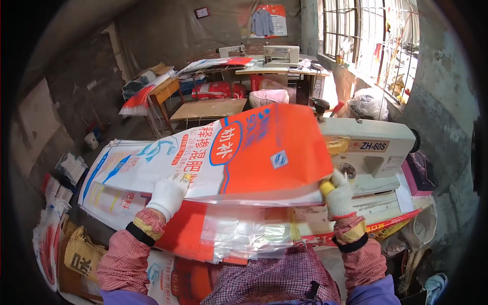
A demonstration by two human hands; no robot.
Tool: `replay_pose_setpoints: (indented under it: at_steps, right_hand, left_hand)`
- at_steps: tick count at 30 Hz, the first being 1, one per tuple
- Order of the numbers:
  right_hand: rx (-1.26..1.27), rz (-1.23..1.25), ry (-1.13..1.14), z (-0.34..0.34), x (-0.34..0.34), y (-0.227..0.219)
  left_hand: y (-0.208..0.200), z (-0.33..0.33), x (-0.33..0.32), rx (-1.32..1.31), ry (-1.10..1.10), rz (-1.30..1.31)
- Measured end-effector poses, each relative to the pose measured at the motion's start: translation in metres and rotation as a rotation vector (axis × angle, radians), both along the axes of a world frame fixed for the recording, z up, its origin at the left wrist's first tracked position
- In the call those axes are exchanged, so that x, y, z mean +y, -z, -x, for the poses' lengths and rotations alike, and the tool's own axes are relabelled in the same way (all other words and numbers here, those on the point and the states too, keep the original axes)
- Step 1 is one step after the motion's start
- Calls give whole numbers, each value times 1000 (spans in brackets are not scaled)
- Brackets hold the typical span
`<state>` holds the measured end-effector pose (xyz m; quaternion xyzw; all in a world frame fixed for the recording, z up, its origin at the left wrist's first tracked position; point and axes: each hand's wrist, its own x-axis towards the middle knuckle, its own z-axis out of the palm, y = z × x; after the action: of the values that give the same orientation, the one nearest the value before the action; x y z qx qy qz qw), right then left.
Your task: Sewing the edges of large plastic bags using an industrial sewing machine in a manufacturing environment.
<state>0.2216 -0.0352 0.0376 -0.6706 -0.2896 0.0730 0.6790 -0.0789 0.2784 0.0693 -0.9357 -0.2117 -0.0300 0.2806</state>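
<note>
A large flat printed sack [300,152], orange-red at one end and white at the other, is stretched between my hands. My left hand [170,195], in a white glove, pinches its near edge around the middle. At the right end my right hand [339,195], also gloved with yellow on a finger, grips the corner. Beneath it lies a fanned stack of similar sacks [188,223], some with clear plastic edges. Just right of the held sack stands a cream sewing machine [376,147], whose needle area I cannot make out.
Bundles of sacks [56,203] lie at the left, beside a yellow sack [83,254]. Farther back are a worktable [254,71] with another sewing machine [281,55], and a wooden stool [165,89]. A dark purple box [419,173] stands beyond the near machine. A barred window [366,40] is at right.
</note>
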Motion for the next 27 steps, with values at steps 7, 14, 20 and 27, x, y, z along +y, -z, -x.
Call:
replay_pose_setpoints:
  at_steps: [7, 14, 20, 27]
  right_hand:
    - [-273, 263, -487, 114, 2, 38]
    - [-695, 112, -394, 85, 13, 13]
    - [-681, 965, -253, 23, 90, -25]
    - [-949, 175, -537, 79, 64, 22]
  left_hand:
    - [76, 110, 57, -105, 5, -54]
    - [75, 236, 77, -22, -199, -70]
    - [86, 243, 72, -63, -207, -23]
    - [96, 255, 82, -18, -352, 32]
